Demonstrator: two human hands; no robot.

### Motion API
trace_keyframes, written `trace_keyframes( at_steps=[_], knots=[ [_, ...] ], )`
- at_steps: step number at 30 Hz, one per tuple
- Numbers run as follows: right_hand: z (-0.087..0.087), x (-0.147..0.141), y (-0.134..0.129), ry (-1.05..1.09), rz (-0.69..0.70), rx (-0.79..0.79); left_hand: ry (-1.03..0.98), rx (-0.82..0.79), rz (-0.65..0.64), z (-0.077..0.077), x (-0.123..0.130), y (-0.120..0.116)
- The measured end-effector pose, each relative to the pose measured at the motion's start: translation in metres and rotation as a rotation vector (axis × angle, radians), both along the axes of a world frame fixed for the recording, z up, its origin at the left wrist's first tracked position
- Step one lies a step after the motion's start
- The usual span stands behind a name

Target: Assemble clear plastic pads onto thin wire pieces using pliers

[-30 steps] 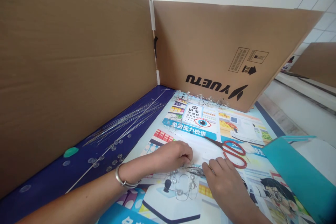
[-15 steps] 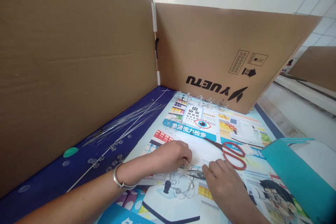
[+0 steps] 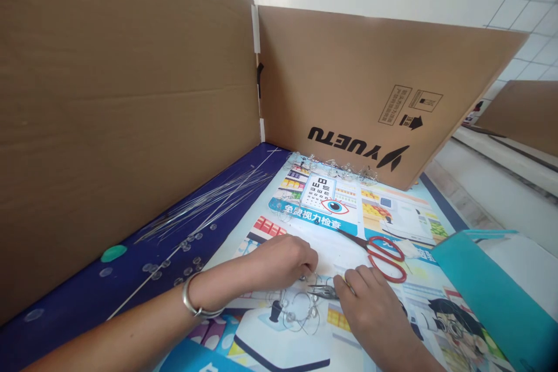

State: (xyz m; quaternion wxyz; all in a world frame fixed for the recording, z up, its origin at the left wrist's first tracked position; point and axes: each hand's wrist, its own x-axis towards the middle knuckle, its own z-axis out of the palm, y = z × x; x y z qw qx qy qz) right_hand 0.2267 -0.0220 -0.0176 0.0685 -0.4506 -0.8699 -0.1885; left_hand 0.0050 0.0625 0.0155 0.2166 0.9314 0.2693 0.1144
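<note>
My left hand (image 3: 285, 261) is closed in a pinch on a loop of thin wire strung with clear beads (image 3: 300, 314), which hangs below the fingertips over the printed sheet. My right hand (image 3: 370, 302) is wrapped round the handles of needle-nose pliers (image 3: 323, 291). Their metal jaws point left, close to my left fingertips and the upper part of the beaded wire. Whether the jaws touch the wire I cannot tell. Most of the pliers' handles are hidden under my right hand.
Red-handled scissors (image 3: 386, 256) lie just beyond my right hand. Loose clear beads (image 3: 187, 244) and a bundle of thin wires (image 3: 209, 200) are on the blue surface at left. More beaded wire (image 3: 344, 170) lies along the cardboard wall (image 3: 349, 81). A teal folder (image 3: 488, 290) is at right.
The pliers' jaws have shifted slightly to the left, with my right hand. My left hand keeps its pinch. The whole view has moved a little.
</note>
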Motion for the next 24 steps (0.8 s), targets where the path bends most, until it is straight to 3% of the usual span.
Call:
trace_keyframes(
  at_steps=[24],
  knots=[
    [0.0035, 0.001, 0.002, 0.007, 0.039, -0.015, 0.096, 0.073, 0.106, 0.0021, 0.0002, -0.0065]
  ],
)
